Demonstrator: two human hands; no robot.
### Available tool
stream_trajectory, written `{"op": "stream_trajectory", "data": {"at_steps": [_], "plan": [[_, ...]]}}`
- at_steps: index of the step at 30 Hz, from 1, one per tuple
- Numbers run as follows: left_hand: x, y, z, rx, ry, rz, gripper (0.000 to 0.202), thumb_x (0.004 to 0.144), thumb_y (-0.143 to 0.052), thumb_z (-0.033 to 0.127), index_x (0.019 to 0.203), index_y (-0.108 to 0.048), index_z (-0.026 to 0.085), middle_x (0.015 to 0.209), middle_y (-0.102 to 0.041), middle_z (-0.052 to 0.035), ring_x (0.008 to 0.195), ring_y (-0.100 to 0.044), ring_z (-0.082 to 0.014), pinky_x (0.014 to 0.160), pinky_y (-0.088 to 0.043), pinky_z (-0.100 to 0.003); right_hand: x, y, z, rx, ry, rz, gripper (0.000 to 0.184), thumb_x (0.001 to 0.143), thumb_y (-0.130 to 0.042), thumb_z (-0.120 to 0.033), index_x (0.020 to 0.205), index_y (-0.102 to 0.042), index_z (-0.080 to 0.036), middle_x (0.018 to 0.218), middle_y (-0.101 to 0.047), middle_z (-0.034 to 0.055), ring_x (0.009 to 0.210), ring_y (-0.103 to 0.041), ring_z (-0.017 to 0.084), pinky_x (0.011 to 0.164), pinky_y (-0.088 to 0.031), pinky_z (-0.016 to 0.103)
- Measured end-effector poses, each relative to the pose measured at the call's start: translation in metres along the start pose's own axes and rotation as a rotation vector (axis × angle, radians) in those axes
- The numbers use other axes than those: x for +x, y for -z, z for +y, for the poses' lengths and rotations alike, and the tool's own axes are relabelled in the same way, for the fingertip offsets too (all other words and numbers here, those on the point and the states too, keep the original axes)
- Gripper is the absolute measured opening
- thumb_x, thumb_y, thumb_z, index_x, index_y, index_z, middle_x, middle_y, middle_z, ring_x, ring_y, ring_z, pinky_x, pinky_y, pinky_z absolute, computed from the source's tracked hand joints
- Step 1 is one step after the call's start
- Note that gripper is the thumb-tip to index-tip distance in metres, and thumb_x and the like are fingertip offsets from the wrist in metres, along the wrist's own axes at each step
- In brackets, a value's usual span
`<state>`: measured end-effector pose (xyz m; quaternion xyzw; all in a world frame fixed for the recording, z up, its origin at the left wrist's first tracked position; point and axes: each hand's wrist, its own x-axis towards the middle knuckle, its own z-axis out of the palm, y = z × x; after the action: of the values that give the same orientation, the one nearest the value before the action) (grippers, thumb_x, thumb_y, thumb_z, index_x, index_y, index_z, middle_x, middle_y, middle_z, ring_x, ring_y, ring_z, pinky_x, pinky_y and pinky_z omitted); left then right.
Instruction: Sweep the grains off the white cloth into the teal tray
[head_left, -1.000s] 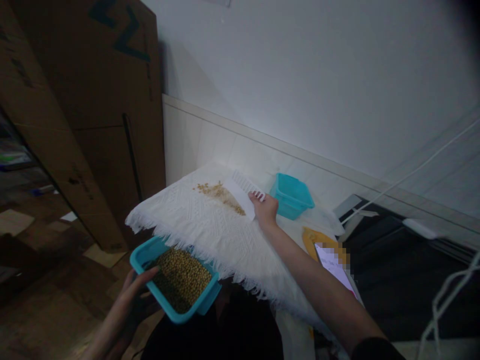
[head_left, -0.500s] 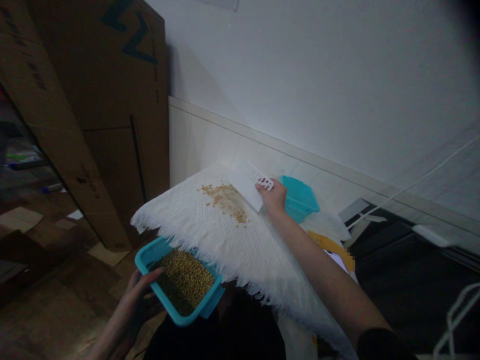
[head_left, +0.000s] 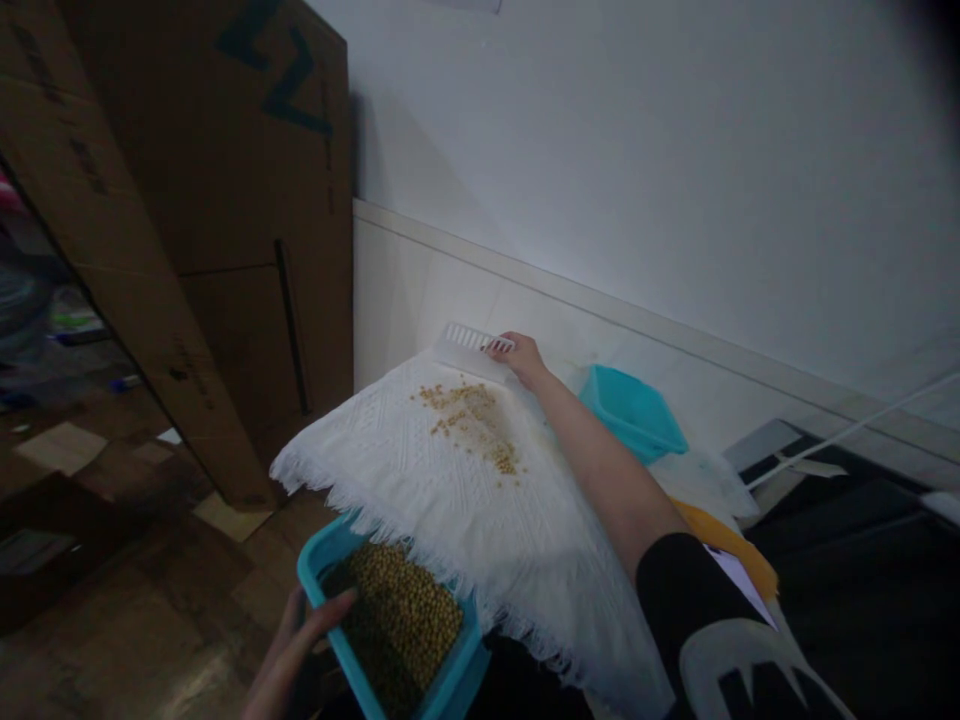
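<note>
My left hand [head_left: 296, 655] grips the near-left rim of a teal plastic tray [head_left: 334, 560] filled with soybeans [head_left: 401, 620], held just under the fringed front edge of a white cloth [head_left: 420, 480]. A loose patch of soybeans [head_left: 472, 420] lies on the cloth. My right hand [head_left: 517, 357] is stretched out to the cloth's far edge and holds a white slotted scraper [head_left: 466, 345] flat behind the beans, close to the wall.
A second teal tray [head_left: 634, 410] sits at the right of the cloth by the wall. Big cardboard boxes [head_left: 187, 200] stand at the left. An orange sheet [head_left: 724, 540] and white cables [head_left: 847, 430] lie to the right over a dark surface. Wooden floor is below left.
My right hand carried the scraper from the right side of the beans up to the cloth's far edge. The bean patch spread a little. The tray in my left hand shifted right, under the fringe.
</note>
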<state>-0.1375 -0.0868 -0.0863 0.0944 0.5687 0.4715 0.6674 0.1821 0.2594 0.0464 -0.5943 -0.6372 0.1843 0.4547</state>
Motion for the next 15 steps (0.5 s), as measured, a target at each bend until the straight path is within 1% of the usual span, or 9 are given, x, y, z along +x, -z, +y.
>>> {"op": "stream_trajectory", "data": {"at_steps": [4,7,9,12,15], "plan": [[0.011,0.004,-0.007,0.055,0.043,0.057,0.096,0.071,-0.101,0.038,0.156,-0.057,0.036,0.097,-0.082,-0.0093,0.091,-0.086,-0.0413,0.077,-0.073,-0.054,0.006,0.004,0.006,-0.05,0.023,-0.093,0.025,0.06,-0.084,-0.019,0.084,-0.081,-0.016,0.073,-0.076,-0.0032,0.073,-0.067,0.017,0.076,-0.053,0.028],[0.018,0.008,-0.01,0.07,0.026,0.061,0.092,0.069,-0.102,0.042,0.151,-0.062,0.035,0.103,-0.084,-0.0112,0.091,-0.086,-0.0404,0.075,-0.073,-0.05,0.006,0.01,0.007,-0.115,0.047,-0.157,0.028,0.058,-0.082,-0.014,0.085,-0.087,-0.019,0.073,-0.079,-0.0047,0.076,-0.071,0.018,0.078,-0.053,0.028],[0.019,0.009,-0.009,0.066,0.017,0.068,0.092,0.067,-0.103,0.042,0.15,-0.063,0.036,0.105,-0.085,-0.011,0.089,-0.086,-0.0397,0.073,-0.072,-0.049,0.002,0.014,0.007,-0.158,0.056,-0.19,0.025,0.059,-0.082,-0.012,0.081,-0.089,-0.021,0.071,-0.079,-0.0057,0.077,-0.073,0.019,0.078,-0.053,0.027],[0.016,0.009,-0.006,0.058,0.013,0.069,0.098,0.066,-0.103,0.036,0.154,-0.062,0.038,0.1,-0.086,-0.0084,0.084,-0.086,-0.0381,0.071,-0.072,-0.049,-0.01,0.024,0.004,-0.204,0.061,-0.217,0.021,0.062,-0.083,-0.01,0.078,-0.09,-0.021,0.067,-0.078,-0.006,0.077,-0.075,0.019,0.077,-0.053,0.026],[0.013,0.009,-0.003,0.042,0.007,0.033,0.098,0.067,-0.102,0.031,0.156,-0.061,0.038,0.09,-0.084,-0.0055,0.078,-0.085,-0.0364,0.066,-0.071,-0.045,-0.024,0.034,-0.001,-0.23,0.067,-0.235,0.021,0.062,-0.084,-0.009,0.078,-0.09,-0.021,0.066,-0.078,-0.0061,0.076,-0.075,0.02,0.076,-0.053,0.026]]}}
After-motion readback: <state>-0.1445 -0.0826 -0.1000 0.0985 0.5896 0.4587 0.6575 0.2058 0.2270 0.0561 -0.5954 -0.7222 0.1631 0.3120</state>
